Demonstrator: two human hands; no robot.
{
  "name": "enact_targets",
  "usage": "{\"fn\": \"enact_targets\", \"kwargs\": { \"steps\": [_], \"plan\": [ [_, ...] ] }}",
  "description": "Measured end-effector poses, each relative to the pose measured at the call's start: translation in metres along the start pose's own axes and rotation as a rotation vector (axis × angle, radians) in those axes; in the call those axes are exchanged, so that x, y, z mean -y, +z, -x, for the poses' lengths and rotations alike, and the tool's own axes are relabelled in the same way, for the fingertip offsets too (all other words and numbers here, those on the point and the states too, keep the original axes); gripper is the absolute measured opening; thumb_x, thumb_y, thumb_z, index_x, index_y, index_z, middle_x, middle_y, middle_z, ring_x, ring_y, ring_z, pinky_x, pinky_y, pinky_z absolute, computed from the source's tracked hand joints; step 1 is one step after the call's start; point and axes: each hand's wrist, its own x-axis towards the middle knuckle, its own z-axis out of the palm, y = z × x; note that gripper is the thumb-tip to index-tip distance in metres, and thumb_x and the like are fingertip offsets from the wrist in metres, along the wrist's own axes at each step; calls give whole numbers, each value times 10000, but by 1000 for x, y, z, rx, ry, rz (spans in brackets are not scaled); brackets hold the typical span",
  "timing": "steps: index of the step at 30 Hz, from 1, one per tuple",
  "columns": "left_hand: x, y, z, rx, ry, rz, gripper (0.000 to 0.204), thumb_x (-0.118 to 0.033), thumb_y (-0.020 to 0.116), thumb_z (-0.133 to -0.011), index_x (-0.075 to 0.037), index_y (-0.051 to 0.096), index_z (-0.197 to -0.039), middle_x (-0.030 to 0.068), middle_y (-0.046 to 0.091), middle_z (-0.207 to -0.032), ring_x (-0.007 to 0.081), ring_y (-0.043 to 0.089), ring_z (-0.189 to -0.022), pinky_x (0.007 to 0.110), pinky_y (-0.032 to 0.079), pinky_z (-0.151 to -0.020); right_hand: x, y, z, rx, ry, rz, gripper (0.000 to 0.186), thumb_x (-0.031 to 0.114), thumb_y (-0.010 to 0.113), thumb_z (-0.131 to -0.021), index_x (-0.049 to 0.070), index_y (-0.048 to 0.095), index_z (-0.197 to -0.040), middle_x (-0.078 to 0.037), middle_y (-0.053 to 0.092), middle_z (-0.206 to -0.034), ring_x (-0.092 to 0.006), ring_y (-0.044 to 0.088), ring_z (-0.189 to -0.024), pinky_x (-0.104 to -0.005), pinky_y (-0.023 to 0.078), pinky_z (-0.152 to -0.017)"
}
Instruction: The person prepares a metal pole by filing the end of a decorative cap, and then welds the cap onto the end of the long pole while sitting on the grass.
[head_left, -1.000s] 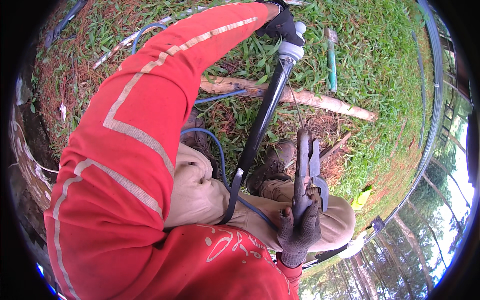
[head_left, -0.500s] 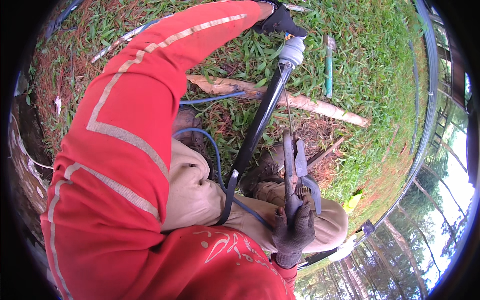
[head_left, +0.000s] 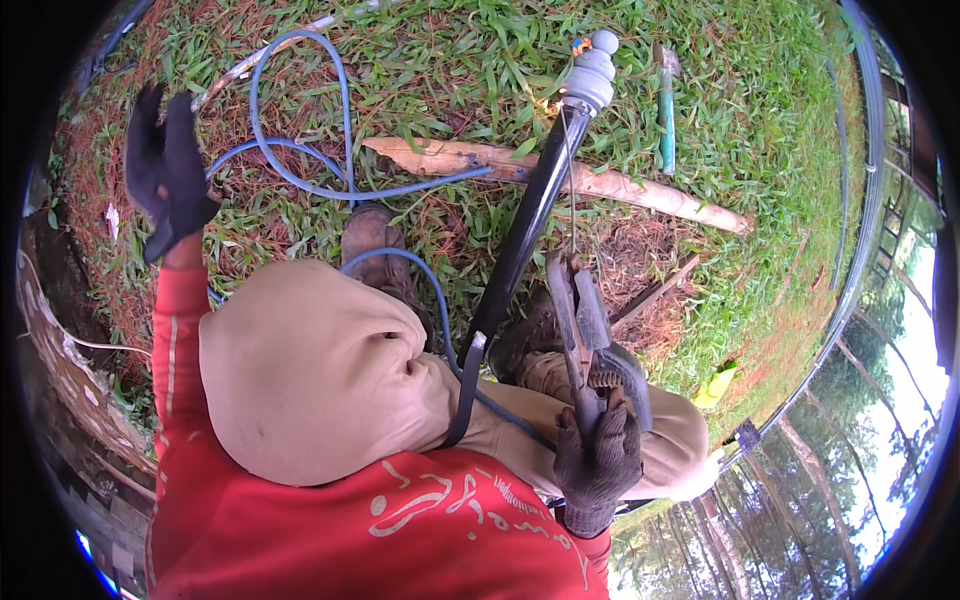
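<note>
In a dark glove, my left hand [head_left: 170, 175] is raised at the left over the grass. It is open, with its fingers stretched out and nothing in it. My gloved right hand [head_left: 598, 450] is closed on the grip of a dark welding electrode holder [head_left: 575, 335], whose coil spring shows. From its jaws a thin welding rod [head_left: 572, 200] runs up along a black metal pole [head_left: 530, 225]. The pole slants from my legs to a pale grey ball-shaped finial [head_left: 588, 80]. A small orange glow shows beside the finial's base.
A blue cable [head_left: 345, 100] loops over the grass and past my legs. A long wooden pole [head_left: 610, 190] lies beneath the black one. Farther right lies a teal-handled hammer-like tool [head_left: 667, 115]. A dark strip [head_left: 465, 390] touches the pole's lower end.
My left hand has left the finial and swung far left, opening out. More of the blue cable shows. The right hand still holds the electrode holder in nearly the same place.
</note>
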Motion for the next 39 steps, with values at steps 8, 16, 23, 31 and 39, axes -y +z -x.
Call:
{"fn": "enact_targets", "kwargs": {
  "steps": [8,16,23,31,39],
  "plan": [
    [149,-173,186,-77,-496,-817,650,-400,651,-1086,17,538,-1571,188,651,-1506,300,662,-1302,448,503,-1137,16,-13,-12,4,139,-117,671,112,884,-833,-114,637,-1415,-288,769,-1202,-392,792,-1078,-457,619,-928],
    [178,-170,273,-107,-668,-766,671,-428,642,-1081,6,530,-1579,183,636,-1520,304,639,-1325,460,482,-1152,46,-22,-19,-28,403,-419,578,91,738,-963,-77,561,-1487,-91,699,-960,-136,655,-683,-284,541,-581],
    [189,-170,289,-137,-712,-751,689,-453,634,-1076,-3,522,-1586,179,623,-1533,306,619,-1346,470,464,-1166,57,-6,-28,113,-284,76,610,47,872,-820,60,715,-1409,-202,783,-1171,-367,789,-968,-443,626,-851],
    [195,-170,299,-136,-735,-756,711,-482,625,-1070,-13,514,-1593,174,608,-1547,309,596,-1369,482,443,-1182,70,-42,-30,92,-71,296,700,198,889,-822,-99,643,-1406,-258,751,-1077,-400,772,-959,-431,605,-857],
    [200,-171,300,-128,-725,-747,732,-510,616,-1065,-24,506,-1601,169,593,-1562,312,572,-1393,494,422,-1198,60,-34,-30,35,-109,241,666,174,877,-853,-88,647,-1420,-238,740,-1029,-374,763,-886,-404,600,-803]
  ]
}}
